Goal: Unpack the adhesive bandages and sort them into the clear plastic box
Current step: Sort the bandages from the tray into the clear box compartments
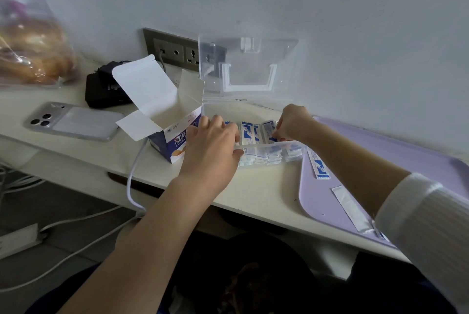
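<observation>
Left hand (210,146): grips the box (269,146) at its left front corner.
Right hand (291,123): pinches bandages (247,133) at the box's right end.
Bandages: inside the box, side by side; long axes seem to run front to back.
Stray bandage (318,166): right of the box, flat, pointing away.
Risk: a loosened pinch could let the row slump.

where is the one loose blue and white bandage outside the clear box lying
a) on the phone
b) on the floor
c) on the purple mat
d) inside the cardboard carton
C: the loose bandage lies flat on the purple mat, just right of the clear plastic box.
</observation>
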The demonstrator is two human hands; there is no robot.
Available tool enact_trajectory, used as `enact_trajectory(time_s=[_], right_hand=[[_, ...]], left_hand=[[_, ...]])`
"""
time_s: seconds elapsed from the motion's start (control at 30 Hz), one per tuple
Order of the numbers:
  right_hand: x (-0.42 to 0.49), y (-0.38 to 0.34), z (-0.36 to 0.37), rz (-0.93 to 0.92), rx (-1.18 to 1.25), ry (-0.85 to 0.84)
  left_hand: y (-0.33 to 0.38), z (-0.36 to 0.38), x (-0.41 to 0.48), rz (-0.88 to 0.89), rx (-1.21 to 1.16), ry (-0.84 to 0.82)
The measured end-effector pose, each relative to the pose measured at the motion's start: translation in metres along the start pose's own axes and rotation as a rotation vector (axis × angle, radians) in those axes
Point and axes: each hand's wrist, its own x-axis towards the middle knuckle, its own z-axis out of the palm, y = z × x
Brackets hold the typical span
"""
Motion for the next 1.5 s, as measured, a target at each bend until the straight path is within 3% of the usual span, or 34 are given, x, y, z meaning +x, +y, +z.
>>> enact_trajectory(time_s=[0.2, 0.3, 0.5, 0.97, 1.1, 1.17, 1.33, 1.5], right_hand=[[0.002, 0.002, 0.002, -0.015, -0.025, 0.071], [0.004, 0.003, 0.006, -0.065, 0.092, 0.13], [-0.005, -0.016, 0.008, -0.125, 0.394, -0.038], [-0.002, -0.024, 0.006, -0.113, 0.464, -0.073], [0.001, -0.009, 0.0, -0.309, 0.137, 0.042], [-0.001, -0.003, -0.002, -0.408, -0.001, 0.021], [-0.002, 0.004, -0.003, -0.533, -0.057, -0.048], [0.002, 0.004, -0.004, -0.522, -0.114, -0.127]], left_hand=[[0.001, 0.0, 0.001, -0.004, -0.008, -0.003], [0.001, -0.001, 0.001, -0.009, -0.009, -0.005], [-0.001, -0.003, 0.002, -0.032, 0.002, 0.012], [-0.006, -0.004, 0.002, -0.055, -0.011, -0.002], [-0.006, -0.004, 0.002, -0.058, -0.022, -0.005], [-0.007, -0.004, 0.002, -0.059, -0.025, -0.005], [-0.006, -0.003, 0.002, -0.059, -0.015, -0.011], [-0.005, -0.003, 0.002, -0.06, -0.016, -0.021]])
